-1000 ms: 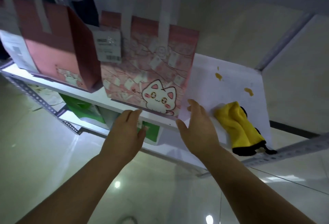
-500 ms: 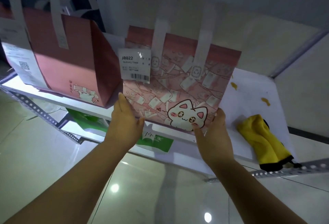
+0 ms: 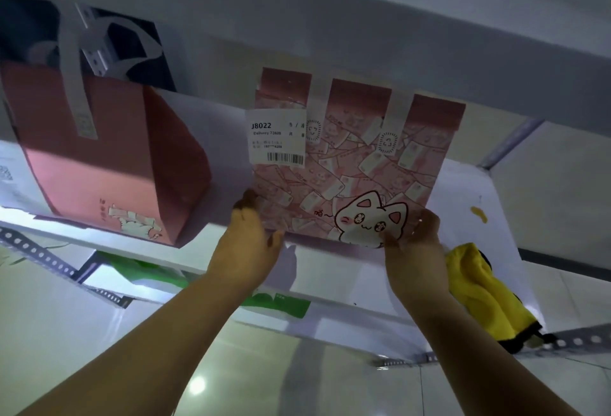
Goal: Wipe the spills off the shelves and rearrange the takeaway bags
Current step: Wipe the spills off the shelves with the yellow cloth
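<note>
A pink takeaway bag (image 3: pixel 357 164) with a white cat print and a white delivery label stands on the white shelf (image 3: pixel 330 276). My left hand (image 3: pixel 246 243) grips its lower left corner and my right hand (image 3: pixel 413 247) grips its lower right corner. A second, plainer pink bag (image 3: pixel 109 157) with white handles stands to the left on the same shelf. To the right of my right hand lies a yellow cloth (image 3: pixel 486 293) with black trim. An orange spill (image 3: pixel 479 214) marks the shelf at the far right.
Perforated metal rails (image 3: pixel 36 253) edge the shelf. A lower shelf holds green-and-white bags (image 3: pixel 277 303). Another white shelf (image 3: pixel 297 8) runs close overhead. Glossy floor tiles lie below.
Both hands went from reaching at the shelf edge to holding the cat bag's lower corners. The bag has shifted to the right, leaving a gap beside the plainer bag.
</note>
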